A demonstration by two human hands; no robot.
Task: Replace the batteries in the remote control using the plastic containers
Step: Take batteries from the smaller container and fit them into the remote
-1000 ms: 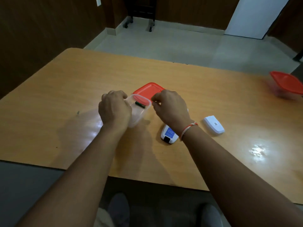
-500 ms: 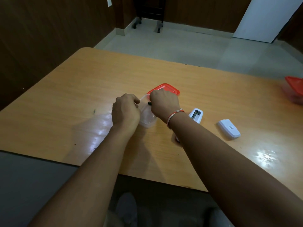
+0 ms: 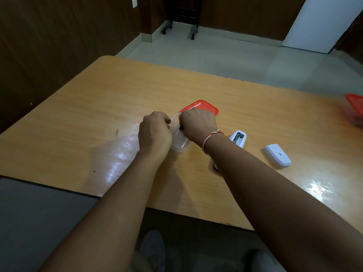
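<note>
My left hand (image 3: 155, 132) grips the near side of a clear plastic container (image 3: 181, 143), which is tilted on the wooden table (image 3: 78, 118). My right hand (image 3: 197, 124) is over the container's mouth, its fingers closed around a dark battery (image 3: 181, 127) whose end peeks out under them. The container's red lid (image 3: 204, 106) lies flat just behind my hands. The white remote (image 3: 238, 138) lies on its face to the right, with its battery bay open and its lower part hidden by my right forearm. Its white battery cover (image 3: 277, 156) lies farther right.
A second clear container with a red lid (image 3: 355, 107) stands at the table's far right edge. The table's near edge runs just below my forearms. A wheeled dark stand (image 3: 182, 14) is on the tiled floor beyond the table.
My right hand has moved from the container's rim into its mouth, onto the battery that lay inside. My left hand kept hold of the container. The camera view has shifted left.
</note>
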